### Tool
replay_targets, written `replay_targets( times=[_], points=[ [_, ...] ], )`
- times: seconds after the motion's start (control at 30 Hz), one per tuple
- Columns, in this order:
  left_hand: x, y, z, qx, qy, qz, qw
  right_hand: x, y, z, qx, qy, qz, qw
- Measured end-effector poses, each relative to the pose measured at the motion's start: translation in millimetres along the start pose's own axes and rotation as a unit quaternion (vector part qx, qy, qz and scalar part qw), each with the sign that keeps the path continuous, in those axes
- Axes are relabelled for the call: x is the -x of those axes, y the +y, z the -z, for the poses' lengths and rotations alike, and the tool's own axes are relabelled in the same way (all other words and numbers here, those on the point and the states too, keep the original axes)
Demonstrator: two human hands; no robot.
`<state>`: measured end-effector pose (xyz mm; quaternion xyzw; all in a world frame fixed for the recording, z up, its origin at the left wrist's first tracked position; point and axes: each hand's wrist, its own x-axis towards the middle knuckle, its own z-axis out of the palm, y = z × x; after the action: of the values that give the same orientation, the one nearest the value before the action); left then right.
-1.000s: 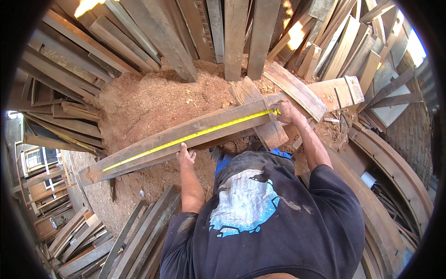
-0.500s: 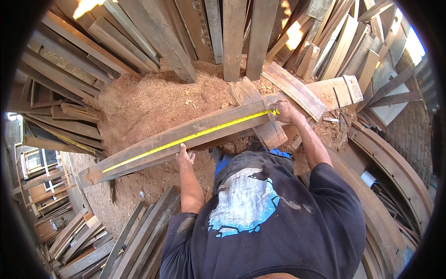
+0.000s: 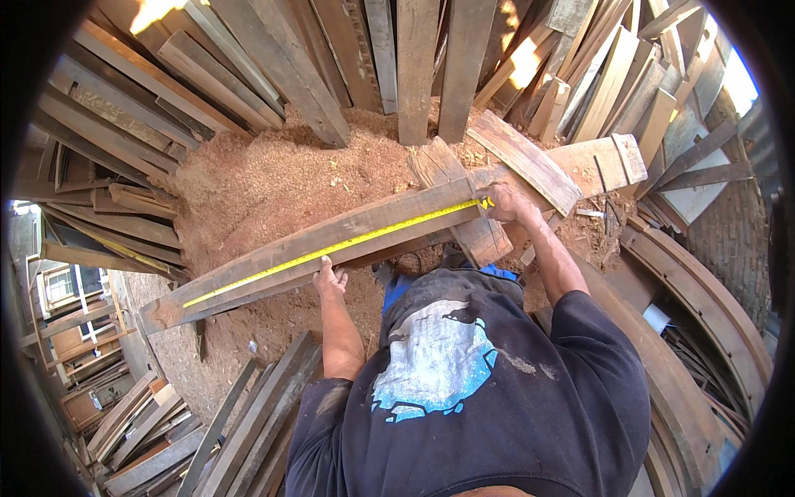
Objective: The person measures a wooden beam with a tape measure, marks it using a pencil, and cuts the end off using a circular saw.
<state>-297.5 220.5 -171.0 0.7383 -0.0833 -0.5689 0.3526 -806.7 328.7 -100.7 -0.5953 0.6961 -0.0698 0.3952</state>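
A long brown plank (image 3: 248, 263) slants across the middle, lower at the left. A yellow tape measure (image 3: 381, 233) is drawn out along its top face, from close to the left end to my right hand. My right hand (image 3: 507, 204) is closed around the tape measure's case at the plank's right end; the fingers mostly hide the case. My left hand (image 3: 331, 279) grips the plank's near edge around the middle, one digit on top beside the tape and the others partly hidden. A thick wooden block (image 3: 484, 242) lies crosswise under the plank's right end.
Sawdust (image 3: 240, 186) covers the ground behind the plank. Upright boards (image 3: 418, 74) lean along the back. A short curved board (image 3: 526, 161) lies past my right hand. Stacked boards (image 3: 257, 422) stand at lower left, and a large curved timber (image 3: 704, 290) is at right.
My right hand has shifted slightly left along the plank with the tape measure's case. My left hand and the plank look unmoved.
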Motion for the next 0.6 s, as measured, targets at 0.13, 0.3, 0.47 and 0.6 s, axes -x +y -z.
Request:
replay_targets(
  times=[0.13, 0.3, 0.47, 0.6],
  points=[
    [5, 1, -4, -0.002, -0.003, -0.003, 1.0, -1, 6, -6, 0.006, 0.014, 0.019, 1.0],
    [6, 0, -3, 0.0, 0.006, -0.007, 1.0, 7, -12, -7, -0.01, -0.003, 0.001, 1.0],
    [7, 1, -3, 0.004, -0.003, -0.005, 1.0, 1, -4, -9, 0.01, -0.012, 0.032, 0.999],
    [8, 2, -5, 0.004, 0.011, -0.003, 1.0, -1, -1, -13, 0.009, 0.0, 0.036, 0.999]
  ],
)
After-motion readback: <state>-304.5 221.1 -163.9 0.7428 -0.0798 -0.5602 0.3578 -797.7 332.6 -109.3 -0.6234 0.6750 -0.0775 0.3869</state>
